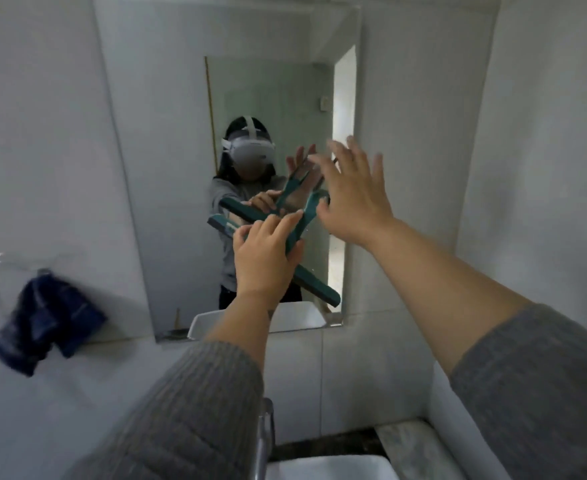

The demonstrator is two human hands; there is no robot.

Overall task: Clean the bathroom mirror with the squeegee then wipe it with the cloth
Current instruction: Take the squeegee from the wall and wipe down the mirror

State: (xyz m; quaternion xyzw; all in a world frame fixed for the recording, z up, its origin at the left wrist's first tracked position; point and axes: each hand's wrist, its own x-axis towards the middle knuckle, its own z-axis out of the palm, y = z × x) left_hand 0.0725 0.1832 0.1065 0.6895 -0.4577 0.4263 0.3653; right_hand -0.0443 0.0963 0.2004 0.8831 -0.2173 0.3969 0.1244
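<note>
1. Mirror [167, 168] fills the wall ahead of us, tall and tilted in the wide view; we stand square to it, as the reflection shows, so both arms can reach the glass.
2. Cloth [48, 323], dark blue, hangs from a fitting on the tiled wall just left of the mirror's lower corner. We judge it waits there because wiping comes second, and it stays within easy reach.
3. Squeegee [319, 289], teal, lies slantwise against the lower middle of the glass, its blade running down to the right and its handle rising up to the right. The blade seems to meet its own reflection, so we take it as pressed on.
4. Our left hand [266, 258] wraps fingers around the squeegee where handle meets blade, closed firmly on it, likely to steer the stroke.
5. Our right hand [352, 199] hovers near the handle tip, fingers spread wide and holding nothing; whether it touches the glass we cannot tell.
</note>
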